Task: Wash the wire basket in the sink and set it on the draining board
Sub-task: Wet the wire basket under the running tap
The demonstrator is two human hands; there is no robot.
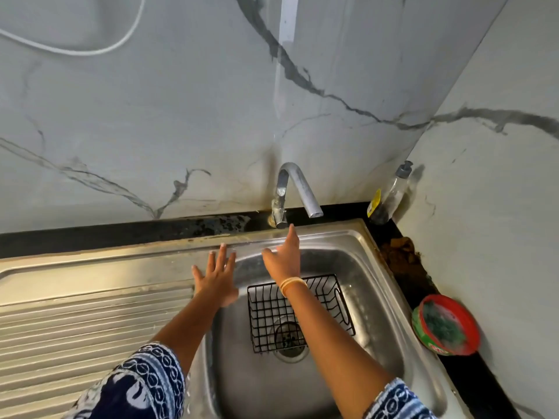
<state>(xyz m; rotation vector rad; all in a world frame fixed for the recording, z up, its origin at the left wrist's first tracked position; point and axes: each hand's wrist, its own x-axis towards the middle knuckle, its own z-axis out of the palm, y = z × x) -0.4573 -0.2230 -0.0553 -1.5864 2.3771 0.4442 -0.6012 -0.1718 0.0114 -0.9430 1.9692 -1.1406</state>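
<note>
A black wire basket [272, 309] lies in the steel sink [378, 267], over the drain, partly hidden by my right forearm. My left hand [216, 278] is spread flat, fingers straight, over the sink's left rim beside the draining board [90, 328]. My right hand [286, 257] stretches toward the back of the sink, its index finger pointing just below the tap handle [279, 217]. Neither hand holds anything. The tap spout [302, 189] curves over the basin; no water runs from it.
A clear soap bottle [388, 196] stands in the back right corner. A red and green tub with a scrubber [444, 325] sits on the black counter at the right. Marble walls close the back and right side.
</note>
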